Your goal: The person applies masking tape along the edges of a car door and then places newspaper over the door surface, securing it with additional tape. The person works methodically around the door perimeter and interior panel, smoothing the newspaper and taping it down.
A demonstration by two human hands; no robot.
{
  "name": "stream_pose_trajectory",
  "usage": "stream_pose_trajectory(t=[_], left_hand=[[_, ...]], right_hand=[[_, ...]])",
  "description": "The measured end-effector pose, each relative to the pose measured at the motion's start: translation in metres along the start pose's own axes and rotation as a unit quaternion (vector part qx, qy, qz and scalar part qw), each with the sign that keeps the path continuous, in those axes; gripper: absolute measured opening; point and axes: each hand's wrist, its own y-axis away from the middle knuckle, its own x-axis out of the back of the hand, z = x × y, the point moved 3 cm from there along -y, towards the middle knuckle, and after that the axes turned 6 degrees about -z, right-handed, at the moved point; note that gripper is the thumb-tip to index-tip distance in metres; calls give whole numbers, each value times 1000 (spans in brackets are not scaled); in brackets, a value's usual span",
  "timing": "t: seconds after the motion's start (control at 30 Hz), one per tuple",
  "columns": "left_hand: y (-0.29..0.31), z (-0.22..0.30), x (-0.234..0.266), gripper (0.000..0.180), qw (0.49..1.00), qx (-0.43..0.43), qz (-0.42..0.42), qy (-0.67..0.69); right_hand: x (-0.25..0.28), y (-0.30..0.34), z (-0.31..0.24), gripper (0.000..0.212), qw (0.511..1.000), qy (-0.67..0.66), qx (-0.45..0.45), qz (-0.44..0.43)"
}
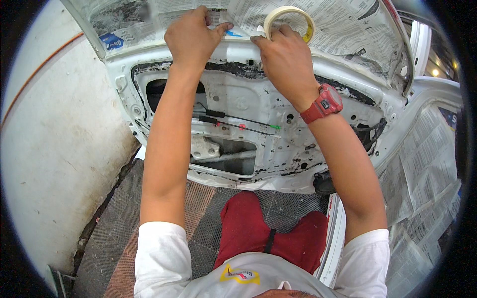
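Newspaper [343,30] covers the window area of a white car door [233,94], whose inner side is stripped to bare metal. Up at the window's lower edge, my left hand [191,37] presses on the paper, thumb stretched to the right and fingers partly hidden. A roll of cream masking tape [305,19] stands in my right hand [285,54], its fingers curled at the ring's lower side. Beside those fingers, a small white end of tape [260,30] sticks out. A red wristwatch [324,103] is on my right wrist.
Two thin rods with black sleeves [214,114] run across the door panel. More newspaper [422,169] hangs inside the car on the right. A stained white wall [54,114] with an orange hose [37,74] stands left. Dark and orange mesh matting [119,238] covers the floor.
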Motion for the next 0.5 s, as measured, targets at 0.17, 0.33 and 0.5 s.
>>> stream_pose_trajectory(t=[0.17,0.33,0.5], left_hand=[[26,11,2,25,979,-161,91,87],[61,29,-12,42,961,-229,30,151],[70,39,-13,46,963,-217,7,158]], right_hand=[[12,19,2,19,997,-58,-53,12],[17,32,7,25,962,-217,-162,40],[13,26,8,27,951,-249,-167,77]])
